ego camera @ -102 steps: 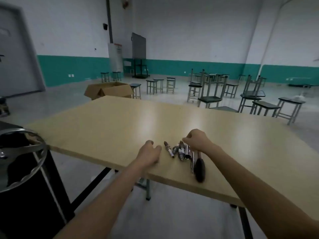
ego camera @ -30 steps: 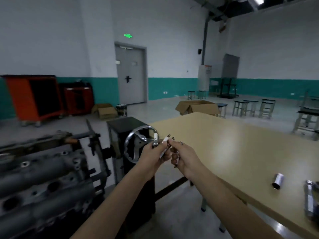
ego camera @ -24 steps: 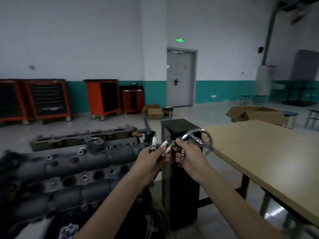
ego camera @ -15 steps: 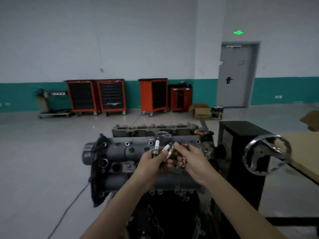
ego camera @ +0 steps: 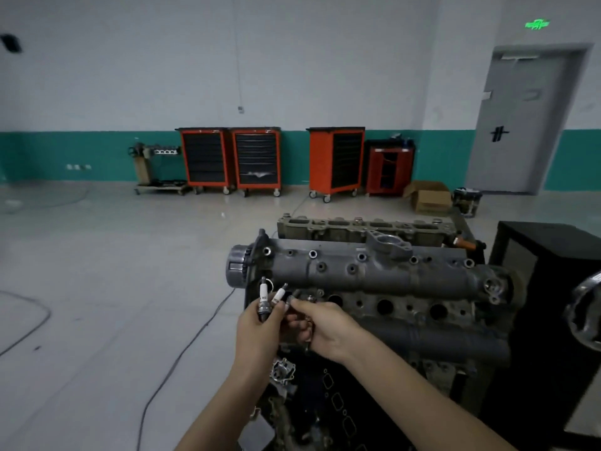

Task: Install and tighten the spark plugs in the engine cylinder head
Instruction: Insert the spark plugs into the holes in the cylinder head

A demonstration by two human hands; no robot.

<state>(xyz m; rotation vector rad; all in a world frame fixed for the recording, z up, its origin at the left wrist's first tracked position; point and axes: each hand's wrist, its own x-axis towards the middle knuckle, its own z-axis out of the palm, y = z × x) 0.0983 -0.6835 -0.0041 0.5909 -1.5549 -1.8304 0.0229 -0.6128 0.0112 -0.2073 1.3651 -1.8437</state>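
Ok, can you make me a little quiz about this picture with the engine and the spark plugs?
1. True or false: the left hand holds two spark plugs with white tops.
2. Which is nearest the grey door? A) the cardboard box B) the engine cylinder head C) the cable on the floor
3. Fill in: the right hand reaches towards the plugs, in front of the row of round ____ in the cylinder head.

Key: 1 true; 2 A; 3 holes.
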